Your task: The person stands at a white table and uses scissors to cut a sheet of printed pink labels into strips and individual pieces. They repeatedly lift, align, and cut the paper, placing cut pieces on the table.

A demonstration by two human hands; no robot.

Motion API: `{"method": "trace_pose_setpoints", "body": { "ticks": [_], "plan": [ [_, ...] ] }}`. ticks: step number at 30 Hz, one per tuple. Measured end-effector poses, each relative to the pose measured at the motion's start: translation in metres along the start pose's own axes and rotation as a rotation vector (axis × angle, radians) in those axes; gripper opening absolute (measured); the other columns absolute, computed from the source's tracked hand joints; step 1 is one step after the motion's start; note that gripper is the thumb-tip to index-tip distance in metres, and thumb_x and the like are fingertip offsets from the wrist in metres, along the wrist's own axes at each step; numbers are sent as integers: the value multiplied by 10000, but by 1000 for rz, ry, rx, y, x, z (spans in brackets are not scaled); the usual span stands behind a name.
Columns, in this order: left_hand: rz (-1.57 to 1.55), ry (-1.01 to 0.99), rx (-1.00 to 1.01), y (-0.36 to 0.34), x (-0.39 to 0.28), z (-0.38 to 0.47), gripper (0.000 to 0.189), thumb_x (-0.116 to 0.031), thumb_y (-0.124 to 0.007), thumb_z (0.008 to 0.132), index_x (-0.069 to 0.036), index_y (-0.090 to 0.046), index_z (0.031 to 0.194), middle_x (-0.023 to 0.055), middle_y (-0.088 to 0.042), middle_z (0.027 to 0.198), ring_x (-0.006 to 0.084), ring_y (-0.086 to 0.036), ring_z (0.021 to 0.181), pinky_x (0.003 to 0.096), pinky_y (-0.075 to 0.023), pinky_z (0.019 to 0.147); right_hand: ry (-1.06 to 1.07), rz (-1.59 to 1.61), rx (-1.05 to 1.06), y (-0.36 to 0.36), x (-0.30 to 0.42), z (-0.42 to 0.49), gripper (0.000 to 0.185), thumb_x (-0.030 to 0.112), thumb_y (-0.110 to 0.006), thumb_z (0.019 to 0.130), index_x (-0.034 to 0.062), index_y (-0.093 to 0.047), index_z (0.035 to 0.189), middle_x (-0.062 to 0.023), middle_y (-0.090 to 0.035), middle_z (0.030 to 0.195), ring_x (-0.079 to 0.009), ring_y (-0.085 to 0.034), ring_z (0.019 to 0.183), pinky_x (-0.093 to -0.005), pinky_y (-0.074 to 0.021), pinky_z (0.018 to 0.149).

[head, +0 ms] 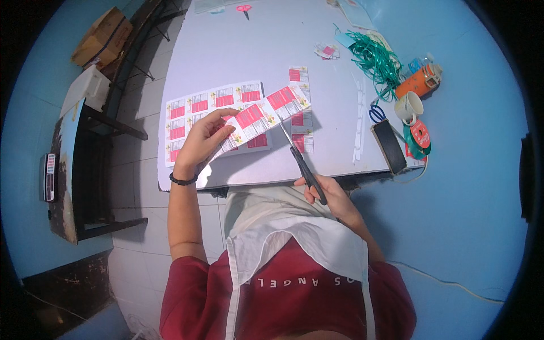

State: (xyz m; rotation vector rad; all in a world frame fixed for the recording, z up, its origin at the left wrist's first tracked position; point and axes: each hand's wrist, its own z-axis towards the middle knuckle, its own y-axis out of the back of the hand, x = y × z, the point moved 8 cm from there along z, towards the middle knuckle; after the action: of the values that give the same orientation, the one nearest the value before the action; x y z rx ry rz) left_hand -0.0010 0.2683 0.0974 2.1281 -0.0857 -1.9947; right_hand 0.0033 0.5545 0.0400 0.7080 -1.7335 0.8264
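Note:
My left hand (pixel 208 138) grips a strip of printed paper labels (pixel 259 118), pink, white and grey, held slanting above the table. In my right hand (pixel 333 195) is a pair of black-handled scissors (pixel 301 161). The scissor blades meet the strip's lower edge between two labels. Under the strip and my left hand lie printed label sheets (pixel 199 105), partly hidden. A column of cut labels (pixel 301 144) lies just right of them, passing behind the held strip.
Right side: narrow paper offcuts (pixel 359 123), a smartphone (pixel 389 146), blue-handled scissors (pixel 376 114), a mug (pixel 409 107), an orange bottle (pixel 416 83), green ribbon (pixel 374 55) and a ribbon spool (pixel 418 138). Farther off are small label pieces (pixel 327 51) and pink-handled scissors (pixel 244 10).

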Motion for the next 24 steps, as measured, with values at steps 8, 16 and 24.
{"method": "trace_pose_setpoints", "body": {
  "ticks": [8,16,24],
  "plan": [
    [85,-8,71,-7,-6,0,324,-35,-639,933,-35,-627,1257,-5,-608,902,52,-547,792,215,-479,705,-13,82,-8,-1,2,2,291,195,-495,1037,-34,-584,1194,44,-493,758,-39,-435,689,-191,-331,640],
    [87,-16,75,-11,-12,-1,310,-34,-635,937,-22,-629,1247,16,-634,941,58,-564,803,219,-488,717,-23,163,-26,-2,0,3,258,141,-501,1016,-37,-582,1184,53,-460,730,-37,-424,668,-183,-326,630],
    [85,-30,67,-14,-13,0,309,-23,-638,933,-17,-629,1242,34,-661,969,71,-597,837,234,-504,737,-59,178,-54,-3,-4,-1,229,128,-513,1015,-41,-601,1142,72,-452,715,-25,-416,651,-177,-330,612]
  ]
}}
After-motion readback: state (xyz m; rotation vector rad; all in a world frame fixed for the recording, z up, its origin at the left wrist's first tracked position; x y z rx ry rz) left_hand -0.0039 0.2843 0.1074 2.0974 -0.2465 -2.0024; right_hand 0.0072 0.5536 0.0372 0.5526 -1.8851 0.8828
